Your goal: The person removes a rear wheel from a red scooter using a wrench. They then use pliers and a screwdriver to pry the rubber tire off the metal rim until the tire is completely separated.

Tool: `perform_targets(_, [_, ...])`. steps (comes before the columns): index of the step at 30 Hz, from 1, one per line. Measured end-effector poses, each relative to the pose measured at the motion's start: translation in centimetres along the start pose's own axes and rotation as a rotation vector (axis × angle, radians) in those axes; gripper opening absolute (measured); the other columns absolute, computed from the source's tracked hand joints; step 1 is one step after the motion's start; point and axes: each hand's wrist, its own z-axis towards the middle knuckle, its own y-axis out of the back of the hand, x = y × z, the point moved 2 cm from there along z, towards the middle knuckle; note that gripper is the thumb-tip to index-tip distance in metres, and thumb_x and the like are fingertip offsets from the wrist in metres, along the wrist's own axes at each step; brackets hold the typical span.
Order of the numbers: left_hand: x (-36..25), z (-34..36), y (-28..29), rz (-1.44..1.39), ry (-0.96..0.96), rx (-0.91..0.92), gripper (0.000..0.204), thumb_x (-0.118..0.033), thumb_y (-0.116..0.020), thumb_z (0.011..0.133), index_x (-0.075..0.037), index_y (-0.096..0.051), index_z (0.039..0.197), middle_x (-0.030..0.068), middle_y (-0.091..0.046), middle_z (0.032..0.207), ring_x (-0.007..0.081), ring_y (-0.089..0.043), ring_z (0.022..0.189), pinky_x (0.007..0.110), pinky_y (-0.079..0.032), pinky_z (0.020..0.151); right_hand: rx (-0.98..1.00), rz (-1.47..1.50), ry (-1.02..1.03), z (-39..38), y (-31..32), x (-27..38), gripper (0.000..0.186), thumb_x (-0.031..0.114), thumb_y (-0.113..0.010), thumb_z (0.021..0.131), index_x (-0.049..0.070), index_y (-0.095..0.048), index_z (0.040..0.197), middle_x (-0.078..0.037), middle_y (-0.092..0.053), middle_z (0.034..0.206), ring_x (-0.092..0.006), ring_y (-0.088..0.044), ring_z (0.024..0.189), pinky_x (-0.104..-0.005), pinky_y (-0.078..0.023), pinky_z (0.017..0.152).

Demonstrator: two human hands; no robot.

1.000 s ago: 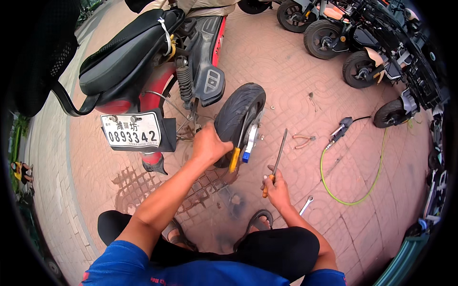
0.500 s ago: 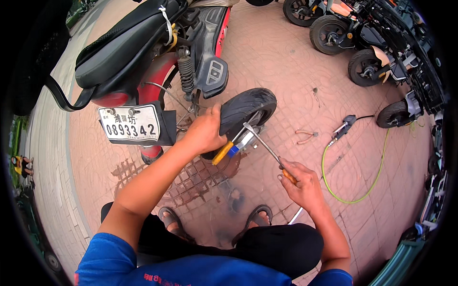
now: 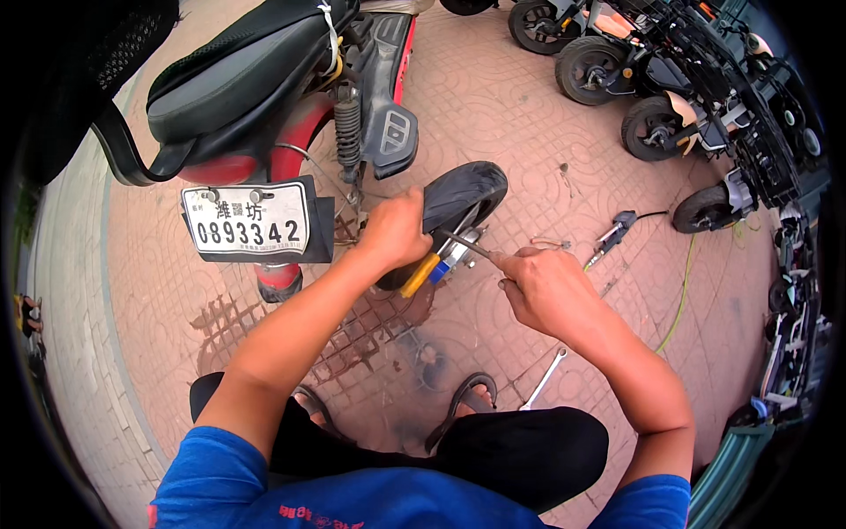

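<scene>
A black tyre (image 3: 467, 189) on a small wheel stands on the pavement behind a red and black scooter (image 3: 220, 110). My left hand (image 3: 395, 231) is closed on the tyre's near left side. Just below that hand, a yellow-handled lever (image 3: 420, 276) sits against the wheel, beside the silver and blue hub part (image 3: 441, 269). My right hand (image 3: 546, 286) is closed round a tyre lever (image 3: 470, 245). Its metal shaft reaches to the rim, where the tip is hidden, and my fingers cover its handle.
A combination wrench (image 3: 545, 379) lies near my right knee. Pliers (image 3: 551, 243) and an air gun (image 3: 614, 234) with a green hose (image 3: 686, 295) lie right of the wheel. Parked scooters (image 3: 652, 123) line the right side. Wet paving (image 3: 344, 339) shows below the wheel.
My right hand has moved up and in toward the wheel, and the lever's shaft now lies flatter across the rim. My left hand stays on the tyre. The wrench has come into fuller view.
</scene>
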Motion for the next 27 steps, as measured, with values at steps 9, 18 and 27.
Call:
perform_targets(9, [1.2,0.9,1.0,-0.059,0.099,0.028,0.066,-0.014,-0.081,0.075,0.009,-0.055,0.131,0.0359,-0.070,0.116,0.0517,-0.070,0.109,0.055,-0.057,0.097,0.204,-0.167,-0.011,5.9,0.4,1.0,0.020,0.006,-0.070,0.086,-0.002,-0.076,0.102,-0.023,-0.074,0.082,-0.0414,-0.075,0.076,-0.0508,-0.061,0.070])
perform_targets(18, [-0.6,-1.2,-0.7,-0.279,-0.120,-0.165,0.114,-0.026,-0.091,0.074,0.005,-0.031,0.167,0.0316,-0.040,0.166,0.0476,-0.043,0.154,0.049,-0.039,0.127,-0.354,0.394,-0.234,1.5,-26.1,-10.1,0.026,0.016,-0.066,0.103,0.001,-0.053,0.119,-0.026,-0.070,0.098,-0.0470,-0.072,0.088,-0.0551,-0.056,0.073])
perform_targets(27, [1.8,-5.4,-3.6,-0.253,0.164,-0.115,0.103,-0.033,-0.096,0.078,0.003,-0.041,0.157,0.0307,-0.069,0.134,0.0472,-0.070,0.125,0.049,-0.056,0.107,-0.182,1.263,-0.615,-0.5,-29.7,-0.5,0.029,0.026,-0.077,0.101,0.000,-0.067,0.102,-0.014,-0.071,0.079,-0.0273,-0.069,0.067,-0.0447,-0.056,0.068])
